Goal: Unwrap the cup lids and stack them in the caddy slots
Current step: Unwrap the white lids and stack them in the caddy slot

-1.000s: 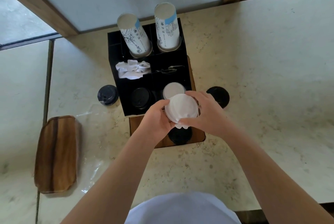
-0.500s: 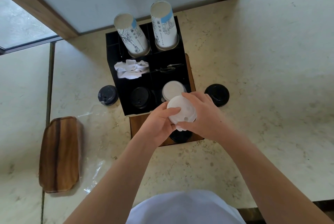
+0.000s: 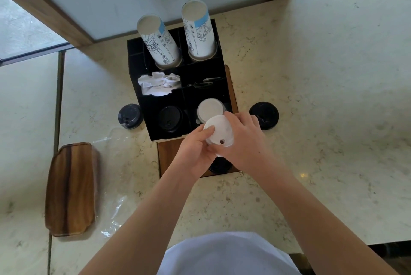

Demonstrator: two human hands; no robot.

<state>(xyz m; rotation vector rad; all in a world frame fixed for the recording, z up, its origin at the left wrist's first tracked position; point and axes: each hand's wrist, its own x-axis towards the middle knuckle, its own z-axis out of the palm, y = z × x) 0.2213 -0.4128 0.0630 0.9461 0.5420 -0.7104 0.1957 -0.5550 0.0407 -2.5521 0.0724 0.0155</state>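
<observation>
My left hand (image 3: 195, 150) and right hand (image 3: 244, 141) grip a white lid (image 3: 219, 133) at the caddy (image 3: 155, 105) front edge; white lids (image 3: 210, 109) fill its near-right slot, black lids (image 3: 170, 118) its near-left.

The caddy (image 3: 155, 105) was black. White lids (image 3: 219, 133) contrasted with black lids (image 3: 264, 115). Far cups (image 3: 199, 32) bore blue-banded line drawings; the counter (image 3: 322, 97) was cream-speckled.

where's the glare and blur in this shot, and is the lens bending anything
Head view: soft daylight from the windows, with glare on the clear wrap beside the wooden tray; slight softness on the hands, left hand and right hand, around the white lids; wide-angle bending leans the cup stacks outward; the black caddy interior is too dark for detail.
</observation>
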